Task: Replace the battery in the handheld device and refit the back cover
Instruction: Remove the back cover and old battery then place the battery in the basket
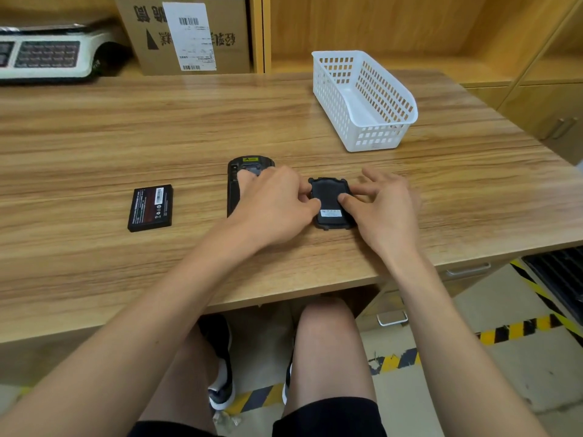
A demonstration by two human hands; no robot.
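Wood desk (pixel 94 121) w/ shelving behind; weighing scale (pixel 47 55) and cardboard box (pixel 189 33) far left, white basket (pixel 362 99) far right, nothing visible inside it. We had the handheld device (pixel 235 175) lying back-up near centre, mostly hidden under our left hand (pixel 271 209), so we couldn't tell if the batt bay was filled or bare. Left hand rested over the device, prob to keep it from sliding, while its thumb and forefinger reached right to touch the back cover (pixel 331 203). Cover lay inner side up just right of the device, label showing, touching the desk. Right hand (pixel 385 209) had thumb pressed on the cover's near half, other fingers spread and relaxed, not wrapped round anything. Neither hand had a proper grip yet; looked like both were squaring the cover up before a lift or flip. Loose battery (pixel 150 208) sat well apart to the left, label up, untouched; old or new, can't say. Our read: cover refit not yet done.
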